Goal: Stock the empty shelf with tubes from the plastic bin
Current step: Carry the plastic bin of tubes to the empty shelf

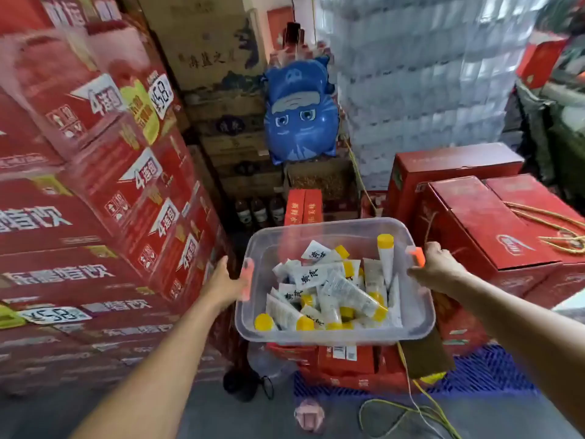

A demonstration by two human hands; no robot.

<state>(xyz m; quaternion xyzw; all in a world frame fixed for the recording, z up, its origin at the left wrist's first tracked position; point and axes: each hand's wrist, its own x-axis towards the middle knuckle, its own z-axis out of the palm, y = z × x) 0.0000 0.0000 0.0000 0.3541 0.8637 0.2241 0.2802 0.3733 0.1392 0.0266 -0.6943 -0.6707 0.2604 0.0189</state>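
Head view looks down on a clear plastic bin (335, 331) held in the air between both hands, above the grey floor (196, 416) and in front of a low stack of red cartons (345, 359); the left hand (226, 282) grasps the bin's left side at an orange clip (247, 278), fingers wrapped round the rim; the right hand (435, 267) grasps the right side at a matching orange clip (417, 255); both arms are bare and stretched forward. Inside the bin lies a loose heap of white tubes (332, 289) with yellow caps, most lying flat and crossed over one another, one tube (385, 256) standing nearly upright against the right wall with its cap on top; black lettering shows on several tubes. To the left rises a tall wall of red boxes (104, 191) with price tags reading 58; behind the bin stand brown cardboard boxes (221, 74), a blue cartoon-face balloon (300, 112) and a shrink-wrapped pile of bottles (421, 74); to the right sit more red boxes (493, 223) with cord handles; a blue plastic pallet (493, 372) lies on the floor under them, and a yellow cord (421, 407) trails across the floor near the lower edge; the shelf is not in sight.
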